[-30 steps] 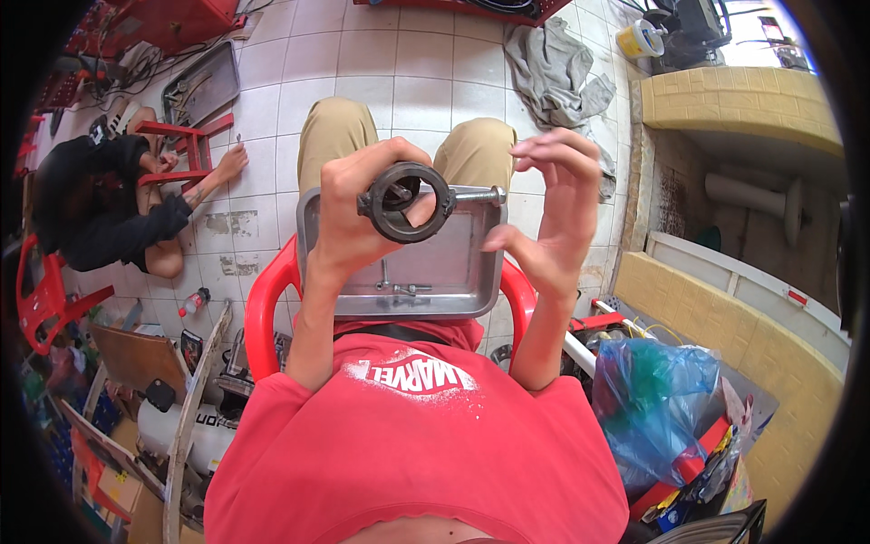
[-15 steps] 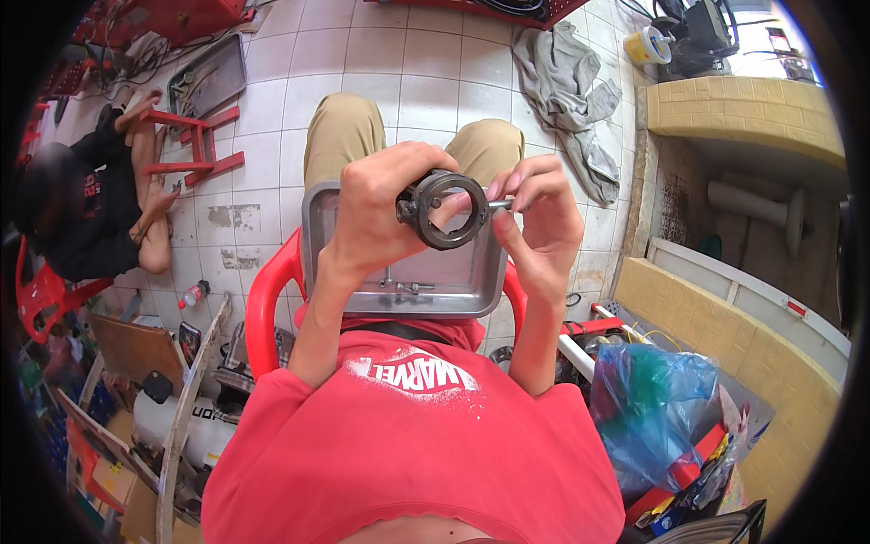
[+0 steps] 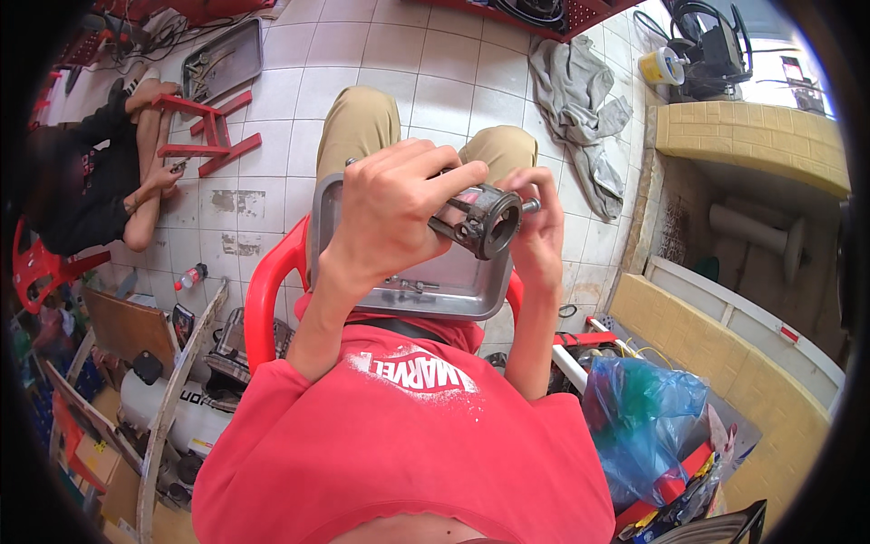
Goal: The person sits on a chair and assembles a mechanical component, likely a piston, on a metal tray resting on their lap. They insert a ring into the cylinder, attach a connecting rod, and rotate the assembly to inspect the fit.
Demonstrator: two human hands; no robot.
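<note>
Fingers of my left hand (image 3: pixel 394 213) wrap over the top of a dark metal cylindrical part (image 3: pixel 485 218), gripping it firmly so that its open round end faces right and a little toward me. I hold it above the far right corner of a shallow metal tray (image 3: pixel 362 290) that rests on my lap, with a few small bolts (image 3: pixel 408 286) lying loose in its near side. My right hand (image 3: pixel 539 231) sits just right of the part, fingers narrowed and pinched on a small metal bolt (image 3: pixel 530 206) that sticks out at the part's right edge; I cannot tell whether that bolt is threaded in. I sit on a red plastic chair (image 3: pixel 267 299), its arm curving round on my left. On the tiled floor far ahead lies a crumpled grey cloth (image 3: pixel 580 100). To my far left another person (image 3: pixel 100 181) sits on the floor beside a red stool (image 3: pixel 213 136) tipped on its side. Near right, a blue plastic bag (image 3: pixel 639 422) bulges beside the low tiled wall (image 3: pixel 707 335).
</note>
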